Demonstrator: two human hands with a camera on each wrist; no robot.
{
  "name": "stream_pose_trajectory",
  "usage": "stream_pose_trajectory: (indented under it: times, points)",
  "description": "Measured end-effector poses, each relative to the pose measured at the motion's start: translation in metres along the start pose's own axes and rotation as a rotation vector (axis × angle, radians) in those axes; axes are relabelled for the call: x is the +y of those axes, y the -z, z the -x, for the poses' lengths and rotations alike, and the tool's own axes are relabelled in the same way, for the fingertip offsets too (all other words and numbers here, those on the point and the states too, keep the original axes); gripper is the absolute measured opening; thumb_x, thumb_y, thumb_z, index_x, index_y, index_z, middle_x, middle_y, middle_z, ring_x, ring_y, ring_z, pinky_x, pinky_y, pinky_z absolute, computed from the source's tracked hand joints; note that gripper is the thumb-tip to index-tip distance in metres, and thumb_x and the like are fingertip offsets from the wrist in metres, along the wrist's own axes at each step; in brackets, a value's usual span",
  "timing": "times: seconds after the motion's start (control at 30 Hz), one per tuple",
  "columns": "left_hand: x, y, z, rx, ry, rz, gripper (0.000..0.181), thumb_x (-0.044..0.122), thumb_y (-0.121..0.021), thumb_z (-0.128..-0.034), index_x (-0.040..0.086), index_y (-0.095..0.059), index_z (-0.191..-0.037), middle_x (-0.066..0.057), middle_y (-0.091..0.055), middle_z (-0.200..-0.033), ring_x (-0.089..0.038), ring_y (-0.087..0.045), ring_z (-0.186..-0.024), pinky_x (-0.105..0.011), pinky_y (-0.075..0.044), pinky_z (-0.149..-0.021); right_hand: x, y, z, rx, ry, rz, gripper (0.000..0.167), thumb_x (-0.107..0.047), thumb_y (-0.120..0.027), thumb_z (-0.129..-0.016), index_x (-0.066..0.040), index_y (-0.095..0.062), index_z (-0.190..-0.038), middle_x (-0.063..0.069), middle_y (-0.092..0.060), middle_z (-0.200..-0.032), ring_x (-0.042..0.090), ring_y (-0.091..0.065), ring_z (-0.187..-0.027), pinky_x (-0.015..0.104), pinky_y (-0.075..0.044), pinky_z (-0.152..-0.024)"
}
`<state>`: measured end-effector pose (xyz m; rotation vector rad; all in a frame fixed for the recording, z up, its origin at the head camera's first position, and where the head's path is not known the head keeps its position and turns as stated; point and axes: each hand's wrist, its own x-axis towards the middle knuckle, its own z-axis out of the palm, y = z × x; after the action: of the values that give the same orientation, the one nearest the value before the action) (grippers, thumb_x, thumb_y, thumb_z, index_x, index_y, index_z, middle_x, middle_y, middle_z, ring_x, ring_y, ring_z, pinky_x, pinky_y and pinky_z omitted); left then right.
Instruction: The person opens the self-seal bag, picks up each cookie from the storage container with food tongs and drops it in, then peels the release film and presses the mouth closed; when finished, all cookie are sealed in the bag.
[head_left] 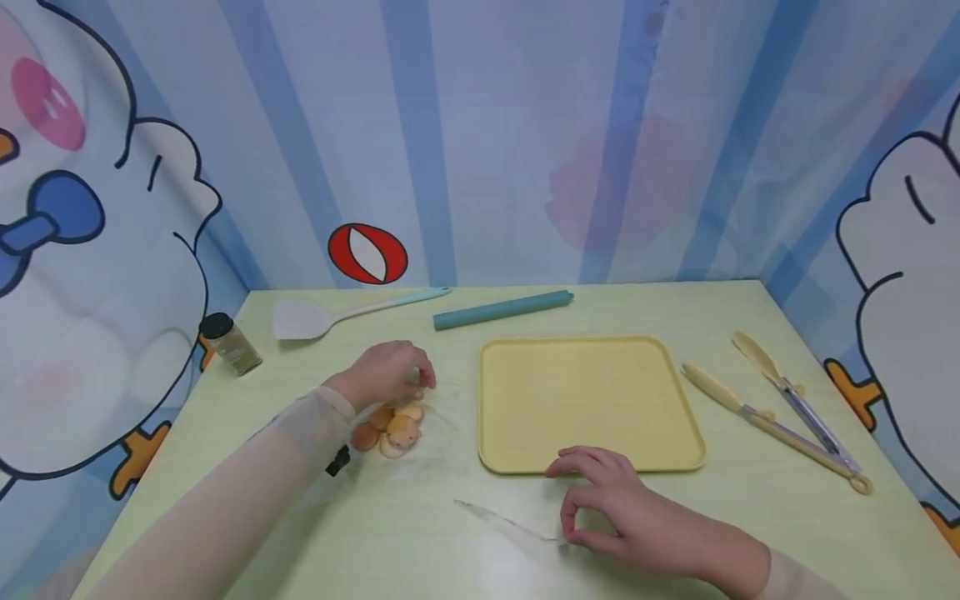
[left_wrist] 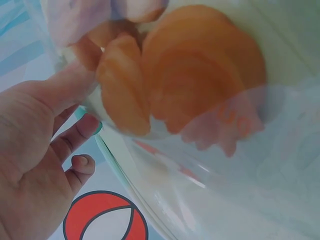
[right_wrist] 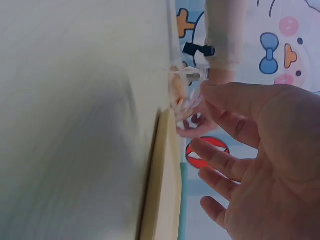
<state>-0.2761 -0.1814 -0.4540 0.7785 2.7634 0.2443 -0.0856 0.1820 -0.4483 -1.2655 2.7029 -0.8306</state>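
A clear plastic bag (head_left: 438, 429) lies on the left half of the table, with several round orange-brown pieces (head_left: 401, 432) in it, perhaps toy biscuits or buns. My left hand (head_left: 386, 371) pinches the bag's far side, just above these pieces. In the left wrist view the bag (left_wrist: 240, 175) fills much of the picture, and its film partly covers the fingertips. In front of the tray, the thumb and forefinger of my right hand (head_left: 626, 512) meet on the bag's thin near edge; the other fingers are spread in the right wrist view.
A yellow tray (head_left: 585, 400) lies right of the bag. Tongs (head_left: 787, 417) with pale yellow tips lie at the far right. Behind are a white spatula (head_left: 303, 321) and a teal rod (head_left: 502, 310). A black-capped jar (head_left: 232, 343) stands at the left edge.
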Motion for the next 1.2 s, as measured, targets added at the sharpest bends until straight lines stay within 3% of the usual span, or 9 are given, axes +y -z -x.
stream_pose_trajectory:
  times: [0.23,0.57,0.87,1.2]
  points:
    - [-0.001,0.001,0.0,0.007,-0.035,-0.02,0.018,0.016,-0.086,-0.0851,0.026,-0.08,-0.099,0.011,-0.074,-0.099,-0.015,-0.062,-0.097,-0.039,-0.054,-0.093,0.018,0.002,0.002,0.066,-0.088,0.109,0.03,-0.017,-0.085,-0.085,-0.038,-0.064,-0.08,0.001,-0.059,-0.137,0.034,-0.043,-0.14,0.065,-0.029,-0.104]
    - [0.0,0.002,-0.002,0.0,0.002,-0.016,0.019,0.016,-0.086,-0.0855,0.027,-0.08,-0.099,0.012,-0.074,-0.1,-0.015,-0.061,-0.098,-0.039,-0.054,-0.094,0.038,0.0,0.004,0.099,-0.149,0.288,0.028,-0.016,-0.089,-0.077,-0.035,-0.068,-0.074,0.0,-0.063,-0.134,0.034,-0.047,-0.14,0.062,-0.028,-0.105]
    - [-0.001,-0.001,-0.001,-0.009,0.023,-0.001,0.018,0.016,-0.086,-0.0854,0.028,-0.08,-0.098,0.012,-0.073,-0.1,-0.015,-0.06,-0.098,-0.039,-0.054,-0.094,0.046,0.003,0.015,0.135,-0.2,0.232,0.03,-0.014,-0.088,-0.077,-0.036,-0.069,-0.084,0.001,-0.063,-0.134,0.033,-0.049,-0.138,0.064,-0.027,-0.104]
    - [0.0,-0.001,0.0,0.0,0.016,-0.003,0.019,0.016,-0.086,-0.0857,0.028,-0.08,-0.1,0.012,-0.073,-0.101,-0.015,-0.06,-0.098,-0.039,-0.054,-0.094,0.053,0.018,0.024,0.154,-0.224,0.208,0.034,-0.012,-0.09,-0.077,-0.037,-0.068,-0.084,0.004,-0.063,-0.133,0.035,-0.048,-0.136,0.063,-0.027,-0.101]
